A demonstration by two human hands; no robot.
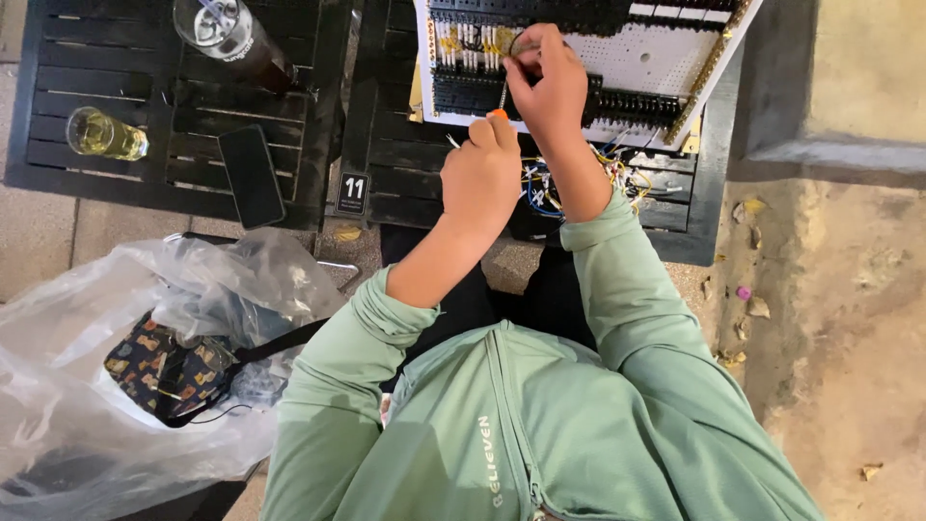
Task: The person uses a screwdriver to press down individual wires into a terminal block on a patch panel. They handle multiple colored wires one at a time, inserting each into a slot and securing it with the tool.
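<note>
A white perforated board (656, 58) with rows of black connector strips and small yellow parts lies on a black slatted table (405, 164). My left hand (479, 178) is closed around a thin tool with an orange handle (497, 114), its metal tip touching the board's lower strip. Just above it, my right hand (545, 82) pinches something small at the board's upper strip; what it pinches is hidden by the fingers. A tangle of blue, yellow and white wires (627, 178) spills off the board's near edge, beside my right wrist.
On a second black table to the left stand a short glass of yellow drink (104, 135), a tall glass of dark drink (236, 39), a dark phone (251, 176) and a small number marker (353, 193). A clear plastic bag (87, 415) holds a patterned pouch (164, 371). Sandy ground with dry leaves lies to the right.
</note>
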